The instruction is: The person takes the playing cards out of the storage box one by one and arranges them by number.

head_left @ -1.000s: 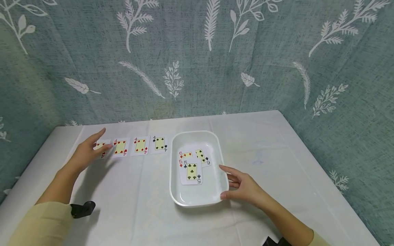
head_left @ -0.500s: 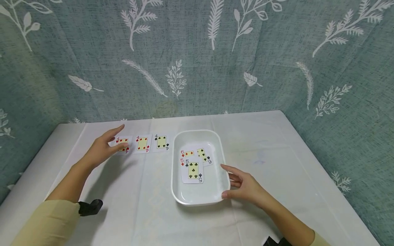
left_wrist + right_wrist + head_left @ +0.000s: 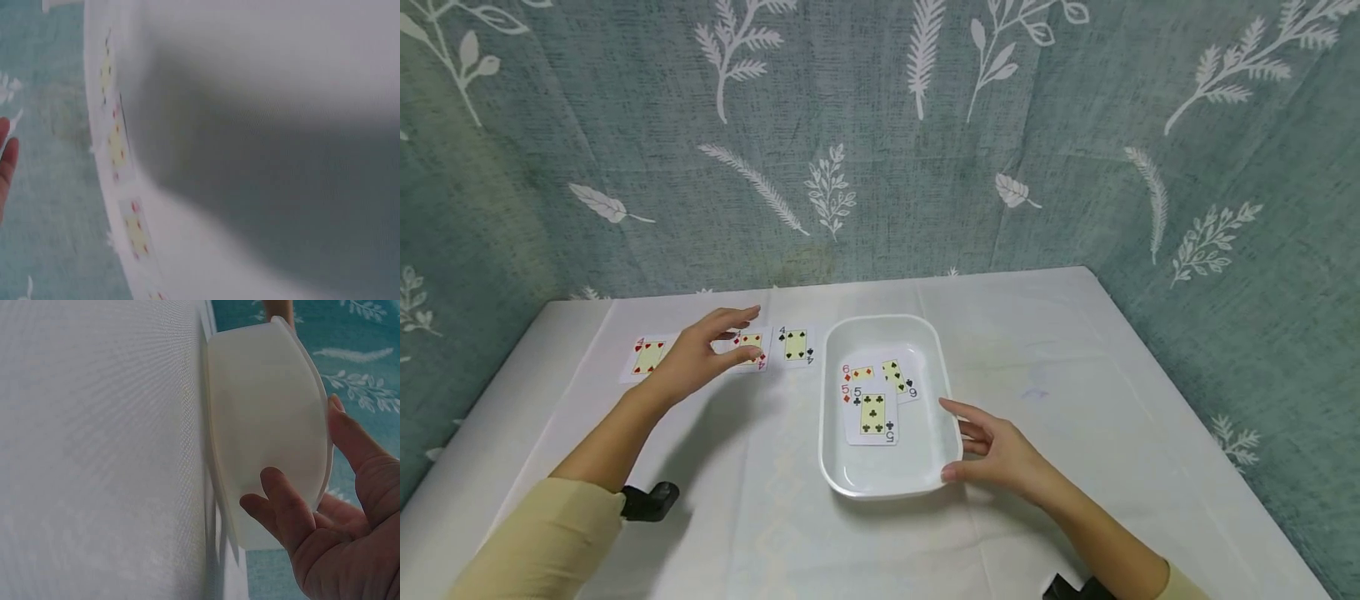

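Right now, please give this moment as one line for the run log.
left hand: open, over row of cards | right hand: open, touching tray side | tray: holds cards, 5 of clubs on top

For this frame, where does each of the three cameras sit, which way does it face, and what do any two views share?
Head: above the table, facing forward and down; shows left hand, right hand, both sleeves, cards and tray.
Left wrist: low, looking along the tablecloth at blurred cards; only a fingertip shows.
Right wrist: beside the tray, facing its outer wall; fingers show.
Shared: head and right wrist both show the tray.
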{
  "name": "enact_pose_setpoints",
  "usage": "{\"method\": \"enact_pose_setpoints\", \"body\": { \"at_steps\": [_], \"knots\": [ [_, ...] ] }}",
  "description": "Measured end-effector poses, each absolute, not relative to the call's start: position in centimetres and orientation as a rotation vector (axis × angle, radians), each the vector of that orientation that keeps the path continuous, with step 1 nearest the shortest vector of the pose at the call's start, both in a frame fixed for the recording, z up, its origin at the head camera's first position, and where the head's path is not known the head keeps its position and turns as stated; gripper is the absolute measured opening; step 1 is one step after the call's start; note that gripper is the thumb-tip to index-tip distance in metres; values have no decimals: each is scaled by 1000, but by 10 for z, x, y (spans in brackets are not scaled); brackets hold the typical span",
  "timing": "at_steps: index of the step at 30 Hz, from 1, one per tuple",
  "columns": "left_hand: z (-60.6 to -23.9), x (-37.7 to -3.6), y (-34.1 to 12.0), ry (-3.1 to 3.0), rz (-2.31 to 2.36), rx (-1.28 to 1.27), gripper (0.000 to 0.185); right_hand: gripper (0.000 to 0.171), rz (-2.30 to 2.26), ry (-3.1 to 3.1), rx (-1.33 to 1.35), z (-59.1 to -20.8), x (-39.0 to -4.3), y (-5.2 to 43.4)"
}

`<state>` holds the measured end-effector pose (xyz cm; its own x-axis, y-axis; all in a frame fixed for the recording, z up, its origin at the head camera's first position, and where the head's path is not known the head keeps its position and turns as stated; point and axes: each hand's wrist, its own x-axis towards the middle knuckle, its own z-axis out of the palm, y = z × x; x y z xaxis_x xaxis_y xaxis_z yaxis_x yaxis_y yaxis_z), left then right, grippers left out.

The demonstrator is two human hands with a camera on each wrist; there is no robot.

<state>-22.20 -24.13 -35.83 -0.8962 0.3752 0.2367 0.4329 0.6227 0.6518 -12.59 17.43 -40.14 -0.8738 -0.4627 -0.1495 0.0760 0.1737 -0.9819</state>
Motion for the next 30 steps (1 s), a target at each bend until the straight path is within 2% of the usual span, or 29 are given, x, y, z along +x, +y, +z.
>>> {"method": "enact_pose_setpoints", "body": {
  "at_steps": [20, 30],
  "knots": [
    [-349, -218, -162, -2687, -1184, -964, 60, 93, -1736, 2069, -353, -402, -126, 174],
    [-359, -225, -130, -2735, -1189, -1109, 60, 91, -1737, 2065, -374, -401, -125, 174]
  ]
}}
